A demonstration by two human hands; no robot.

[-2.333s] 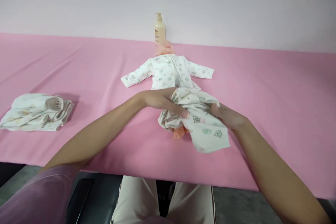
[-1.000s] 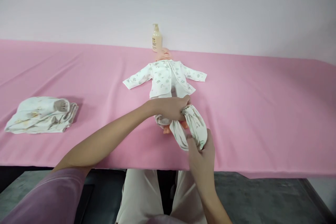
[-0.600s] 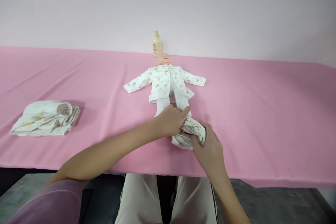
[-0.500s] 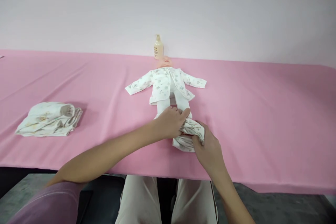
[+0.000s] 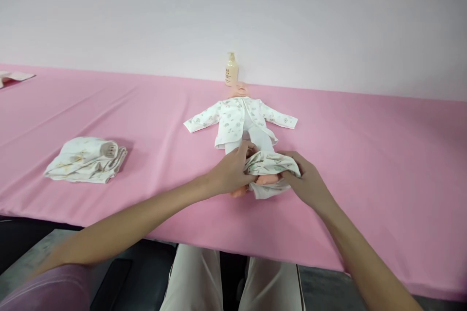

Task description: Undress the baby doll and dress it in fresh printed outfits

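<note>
A baby doll (image 5: 238, 91) lies on its back on the pink table (image 5: 365, 155), head toward the wall, in a white printed jacket (image 5: 233, 119) and white leggings. At the doll's feet both hands grip a bunched pair of white printed trousers (image 5: 272, 163). My left hand (image 5: 231, 172) pinches the left side of the bunch. My right hand (image 5: 306, 180) holds its right side with fingers curled into the cloth. The doll's bare feet (image 5: 239, 190) show under the fabric.
A folded pile of white baby clothes (image 5: 85, 160) lies at the left of the table. A cream pump bottle (image 5: 231, 69) stands against the wall behind the doll's head. Another bit of cloth (image 5: 12, 77) shows at the far left edge.
The trousers were spread loose earlier; both hands have gathered them into a bunch at the doll's feet. My right hand swung from below the bundle to its right side. The view shifted left.
</note>
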